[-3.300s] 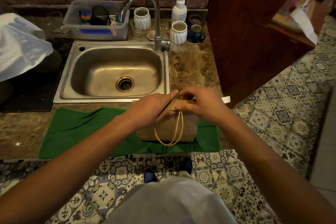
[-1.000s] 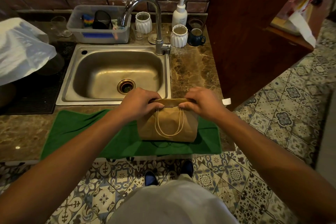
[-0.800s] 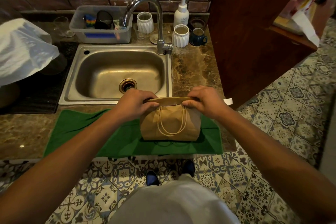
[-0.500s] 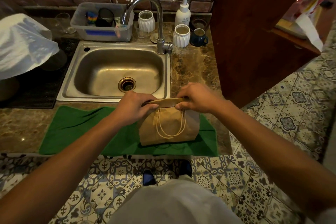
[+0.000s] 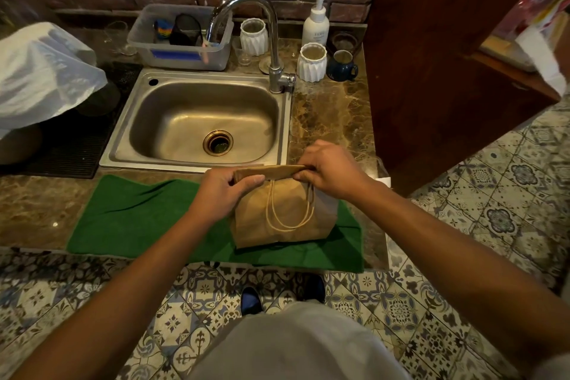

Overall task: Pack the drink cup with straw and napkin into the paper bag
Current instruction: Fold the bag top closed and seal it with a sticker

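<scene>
A brown paper bag (image 5: 279, 216) stands on a green cloth (image 5: 138, 219) at the counter's front edge, its rope handles hanging down the near side. The bag's top is folded over into a flat strip. My left hand (image 5: 223, 191) pinches the left end of that fold, and my right hand (image 5: 331, 170) pinches the right end. The cup, straw and napkin are not visible; the folded bag hides whatever is inside.
Behind the bag lies a steel sink (image 5: 197, 120) with a tall faucet (image 5: 271, 40). White ribbed cups (image 5: 311, 62), a soap dispenser (image 5: 316, 21), a blue mug (image 5: 340, 66) and a plastic tub (image 5: 182, 40) line the back. A wooden cabinet (image 5: 431, 71) stands right; a white plastic bag (image 5: 40, 71) left.
Both hands moved apart along the bag's folded top, from the middle to its two ends, and pressed the fold flatter. The bag stayed on the green cloth.
</scene>
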The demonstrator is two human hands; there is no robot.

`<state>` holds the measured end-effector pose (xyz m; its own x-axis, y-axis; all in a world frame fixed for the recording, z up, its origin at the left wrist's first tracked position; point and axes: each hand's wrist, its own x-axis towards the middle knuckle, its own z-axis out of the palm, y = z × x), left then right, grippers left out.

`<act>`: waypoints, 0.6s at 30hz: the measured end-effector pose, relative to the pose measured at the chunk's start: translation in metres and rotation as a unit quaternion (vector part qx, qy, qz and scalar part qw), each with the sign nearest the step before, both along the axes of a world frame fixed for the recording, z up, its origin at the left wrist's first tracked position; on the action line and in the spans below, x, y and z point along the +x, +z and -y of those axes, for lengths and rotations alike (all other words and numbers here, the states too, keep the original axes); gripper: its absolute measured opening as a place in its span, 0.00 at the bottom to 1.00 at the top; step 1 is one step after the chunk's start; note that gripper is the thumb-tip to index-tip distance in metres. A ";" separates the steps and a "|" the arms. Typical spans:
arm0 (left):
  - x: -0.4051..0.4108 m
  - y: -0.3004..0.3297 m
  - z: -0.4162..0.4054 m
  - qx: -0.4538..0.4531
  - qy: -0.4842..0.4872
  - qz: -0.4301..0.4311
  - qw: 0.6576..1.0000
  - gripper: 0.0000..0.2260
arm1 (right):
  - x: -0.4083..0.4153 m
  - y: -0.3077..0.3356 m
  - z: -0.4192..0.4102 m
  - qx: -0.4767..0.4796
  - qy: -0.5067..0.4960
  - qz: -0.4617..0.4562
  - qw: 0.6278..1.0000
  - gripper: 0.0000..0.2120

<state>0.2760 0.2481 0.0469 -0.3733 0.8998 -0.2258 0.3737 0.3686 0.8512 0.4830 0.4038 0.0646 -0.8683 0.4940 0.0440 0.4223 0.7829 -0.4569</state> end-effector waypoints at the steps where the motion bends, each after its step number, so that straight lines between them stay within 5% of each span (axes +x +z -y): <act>1: 0.000 0.001 0.000 -0.002 -0.006 -0.004 1.000 0.13 | 0.000 0.001 -0.001 -0.001 0.002 0.002 1.000 0.08; 6: 0.002 0.001 0.002 0.000 -0.002 -0.015 1.000 0.22 | 0.000 0.004 -0.003 -0.005 -0.002 0.005 1.000 0.08; 11: 0.005 -0.001 -0.001 0.029 0.002 0.038 0.999 0.03 | 0.000 0.009 -0.012 -0.038 -0.022 0.039 0.998 0.10; 14: 0.003 0.000 -0.002 0.031 -0.018 0.036 0.999 0.02 | -0.001 0.010 -0.015 -0.044 -0.007 0.047 0.998 0.11; 18: -0.002 0.010 -0.003 -0.009 -0.023 0.075 0.997 0.11 | -0.001 0.010 -0.015 -0.042 0.002 0.048 0.998 0.12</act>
